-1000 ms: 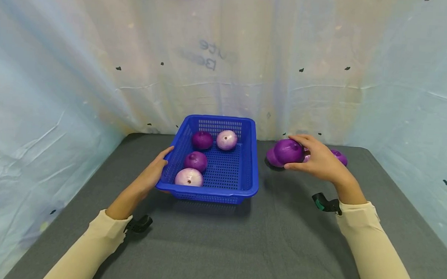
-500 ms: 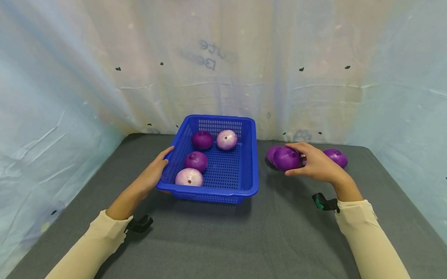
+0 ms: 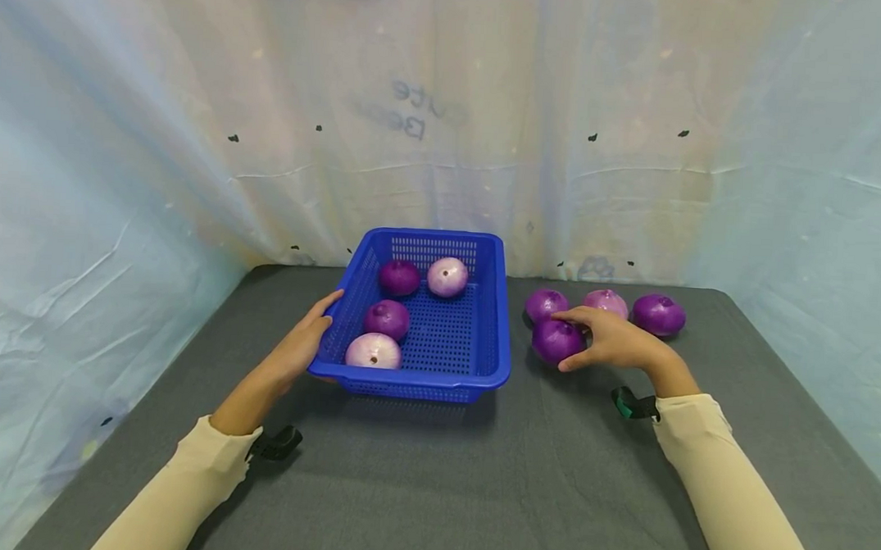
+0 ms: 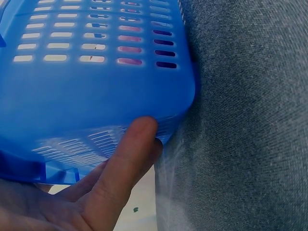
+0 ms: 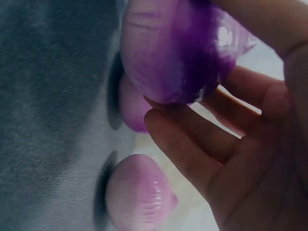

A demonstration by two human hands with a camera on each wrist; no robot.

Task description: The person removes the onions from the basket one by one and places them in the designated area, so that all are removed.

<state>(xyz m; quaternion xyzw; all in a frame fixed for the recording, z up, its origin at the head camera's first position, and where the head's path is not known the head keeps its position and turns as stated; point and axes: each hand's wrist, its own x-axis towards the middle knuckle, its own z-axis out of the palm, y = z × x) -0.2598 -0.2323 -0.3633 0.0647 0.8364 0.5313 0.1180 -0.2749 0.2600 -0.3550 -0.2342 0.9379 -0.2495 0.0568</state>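
Note:
A blue plastic basket [image 3: 436, 383] sits mid-table with several onions inside, two dark purple [image 3: 387, 317] and two pale [image 3: 373, 350]. My left hand [image 3: 308, 335] grips its near-left corner; in the left wrist view the thumb [image 4: 125, 159] presses on the basket wall [image 4: 96, 86]. My right hand [image 3: 589, 339] wraps its fingers and thumb around a dark purple onion [image 3: 553, 339] that sits low on the grey cloth, right of the basket. The right wrist view shows that onion [image 5: 178, 48] cupped by the fingers [image 5: 192, 139].
Three more onions lie behind the held one: purple [image 3: 546, 303], pale pink [image 3: 606, 301] and purple [image 3: 659, 314]. The grey table [image 3: 431, 488] is walled by pale plastic sheeting [image 3: 118, 212] on three sides. Dark clips sit at both wrists [image 3: 278, 443] [image 3: 630, 405].
My right hand has brought the purple onion down and toward me, from above the other onions to the cloth in front of them. The left hand and the basket stayed put.

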